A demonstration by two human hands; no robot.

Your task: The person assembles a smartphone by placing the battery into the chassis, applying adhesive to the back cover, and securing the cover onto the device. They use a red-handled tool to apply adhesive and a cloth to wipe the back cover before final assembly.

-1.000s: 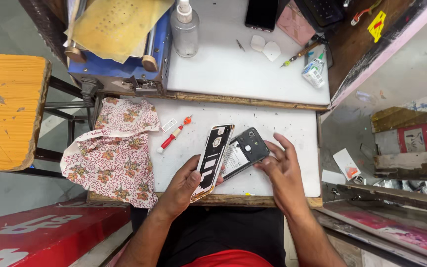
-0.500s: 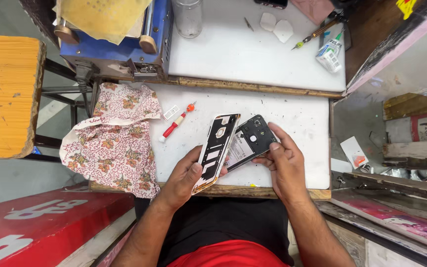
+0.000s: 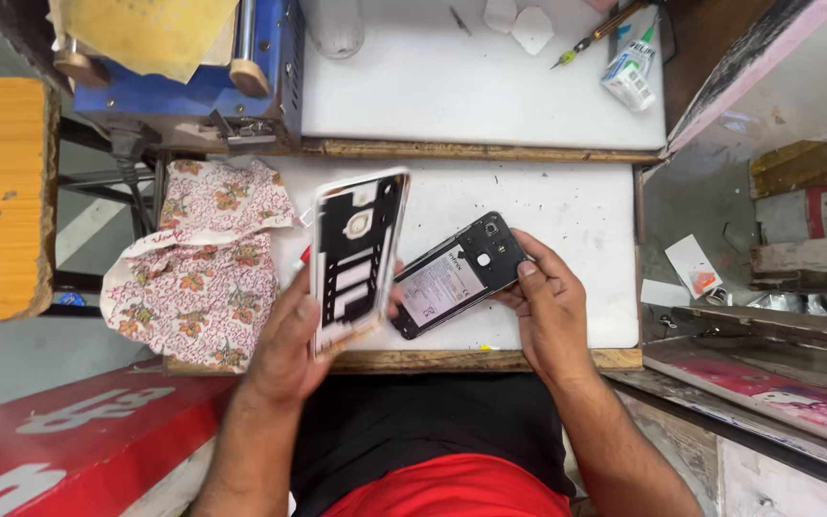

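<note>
Phone back cover (image 3: 356,258), white-edged with a black inner face, stands tilted between the closed fingers of the left hand (image 3: 289,335). Just right of them, the right hand (image 3: 547,306) fingers grip an opened black phone body (image 3: 457,276) above the white table (image 3: 567,211).

our left hand (image 3: 289,335) is raised with its fingers curled in a firm grip, thumb pressed forward. our right hand (image 3: 549,308) lies lower, palm down, fingertips pinching closed. both bare forearms angle inward from our lap.
</note>
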